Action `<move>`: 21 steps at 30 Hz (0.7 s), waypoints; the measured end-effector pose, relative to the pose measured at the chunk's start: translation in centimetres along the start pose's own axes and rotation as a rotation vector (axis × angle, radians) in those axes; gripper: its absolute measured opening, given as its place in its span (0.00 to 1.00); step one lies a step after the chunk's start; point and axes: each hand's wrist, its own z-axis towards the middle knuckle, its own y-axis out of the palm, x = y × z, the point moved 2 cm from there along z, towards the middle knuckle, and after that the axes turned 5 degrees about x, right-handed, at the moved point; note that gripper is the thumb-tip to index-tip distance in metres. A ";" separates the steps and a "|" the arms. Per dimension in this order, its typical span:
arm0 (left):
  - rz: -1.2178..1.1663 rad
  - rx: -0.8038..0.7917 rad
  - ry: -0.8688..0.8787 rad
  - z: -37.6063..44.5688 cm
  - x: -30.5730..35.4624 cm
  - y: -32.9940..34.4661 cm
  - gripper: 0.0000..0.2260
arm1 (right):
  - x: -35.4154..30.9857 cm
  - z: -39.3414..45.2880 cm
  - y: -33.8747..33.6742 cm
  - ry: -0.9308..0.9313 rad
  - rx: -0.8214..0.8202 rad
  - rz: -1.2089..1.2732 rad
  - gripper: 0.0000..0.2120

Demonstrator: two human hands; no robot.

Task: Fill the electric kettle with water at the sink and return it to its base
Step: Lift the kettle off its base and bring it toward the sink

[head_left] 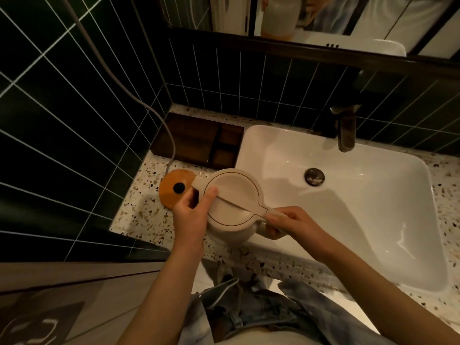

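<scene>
A cream electric kettle (232, 197) with its lid down hangs over the counter at the sink's left rim. My right hand (292, 221) is closed around its handle. My left hand (191, 210) cups the kettle's left side, thumb resting on the lid's edge. The round orange base (171, 189), with a black connector in its middle, lies on the speckled counter (142, 217) just left of the kettle, and the kettle is off it. The white rectangular sink (348, 195) lies to the right, with a dark faucet (346, 130) at its back. No water runs from the faucet.
A grey cord (159, 115) runs from the base up the dark green tiled wall. A dark wooden tray (199, 140) sits behind the base. A mirror with a bottle on its ledge hangs above. The metal drain (314, 176) sits in the basin.
</scene>
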 end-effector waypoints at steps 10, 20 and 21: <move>-0.029 -0.026 -0.024 0.1 0.1 -0.3 0.09 | 0.3 -0.4 -0.8 -0.013 -0.103 -0.035 0.18; 0.170 0.006 0.204 -0.6 1.4 -0.4 0.22 | 0.6 -0.1 -1.2 0.000 -0.123 -0.008 0.19; 0.225 0.008 0.262 -0.7 1.8 -0.3 0.20 | 0.6 -0.1 -1.2 0.000 -0.119 -0.008 0.19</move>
